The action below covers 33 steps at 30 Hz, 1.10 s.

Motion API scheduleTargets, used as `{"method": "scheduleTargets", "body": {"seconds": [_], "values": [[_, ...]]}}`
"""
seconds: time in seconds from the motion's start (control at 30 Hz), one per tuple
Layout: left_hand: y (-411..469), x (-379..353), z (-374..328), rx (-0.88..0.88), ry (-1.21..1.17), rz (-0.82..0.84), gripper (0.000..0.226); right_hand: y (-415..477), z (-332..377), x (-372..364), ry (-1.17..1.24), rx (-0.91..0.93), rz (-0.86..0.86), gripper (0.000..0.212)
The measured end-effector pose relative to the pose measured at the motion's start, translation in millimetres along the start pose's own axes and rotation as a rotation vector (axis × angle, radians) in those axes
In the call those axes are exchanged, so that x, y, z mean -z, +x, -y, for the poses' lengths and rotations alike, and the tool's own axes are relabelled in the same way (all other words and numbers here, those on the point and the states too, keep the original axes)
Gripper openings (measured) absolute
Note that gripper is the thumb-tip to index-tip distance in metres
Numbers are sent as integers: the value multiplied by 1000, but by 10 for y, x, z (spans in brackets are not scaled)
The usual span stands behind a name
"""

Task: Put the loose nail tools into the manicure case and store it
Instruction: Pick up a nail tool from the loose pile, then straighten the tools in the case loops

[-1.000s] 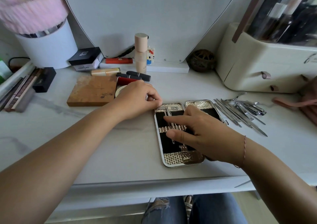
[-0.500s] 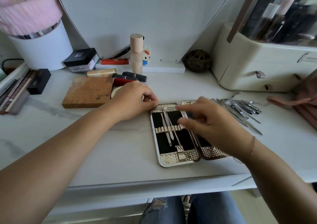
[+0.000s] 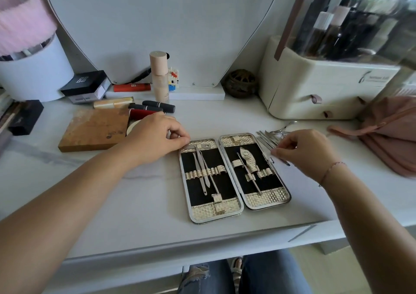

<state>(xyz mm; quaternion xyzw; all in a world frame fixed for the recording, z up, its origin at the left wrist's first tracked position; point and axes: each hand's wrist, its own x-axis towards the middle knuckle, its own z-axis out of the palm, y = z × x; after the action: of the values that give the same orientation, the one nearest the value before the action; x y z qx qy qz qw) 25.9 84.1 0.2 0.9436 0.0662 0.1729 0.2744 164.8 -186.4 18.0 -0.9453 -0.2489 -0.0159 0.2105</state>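
The gold manicure case [image 3: 265, 200] lies open flat on the white table, with black lining in both halves. Thin metal tools [image 3: 203, 172] sit under the left half's strap, and a nail clipper with a slim tool [image 3: 248, 161] sits in the right half. My left hand [image 3: 157, 137] rests with curled fingers on the case's top left corner. My right hand [image 3: 304, 152] hovers over the pile of loose steel nail tools [image 3: 273, 134] to the right of the case, its fingertips pinching one of them.
A pink pouch [image 3: 387, 134] lies at the far right beside a cream cosmetics organiser [image 3: 315, 86]. Left of the case are a wooden block [image 3: 94, 129], lipsticks [image 3: 155, 107], a foundation bottle [image 3: 158, 77] and a white tub [image 3: 33, 77]. The table's front edge runs just below the case.
My right hand has left the case's left half and moved right to the loose tool pile. Both halves of the case now show. The left hand has stayed at the corner.
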Motion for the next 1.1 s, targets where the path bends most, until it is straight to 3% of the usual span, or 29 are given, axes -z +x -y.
{"method": "scheduleTargets", "body": {"seconds": [0.3, 0.4, 0.5, 0.63, 0.7, 0.87, 1.1], "values": [[-6, 8, -5, -1, -4, 4, 5, 47, -12, -9, 23, -14, 66, 18], [-4, 3, -2, 5, 1, -1, 2, 30, 10, 28, 339, -38, 109, 16], [2, 5, 9, -1, 10, 6, 3, -5, 141, 93, 739, -51, 290, 4], [-2, 10, 15, -7, 16, 12, 5, 19, 267, 104, 912, -94, 417, 10], [-2, 11, 12, -10, 14, 15, 5, 43, 249, 92, 886, -104, 405, 9], [-2, 5, 9, -3, 6, 5, 3, 72, -8, 36, 570, -157, 171, 9], [10, -14, 34, -30, 5, -9, 4, 92, -140, -23, 449, -174, 141, 13]]}}
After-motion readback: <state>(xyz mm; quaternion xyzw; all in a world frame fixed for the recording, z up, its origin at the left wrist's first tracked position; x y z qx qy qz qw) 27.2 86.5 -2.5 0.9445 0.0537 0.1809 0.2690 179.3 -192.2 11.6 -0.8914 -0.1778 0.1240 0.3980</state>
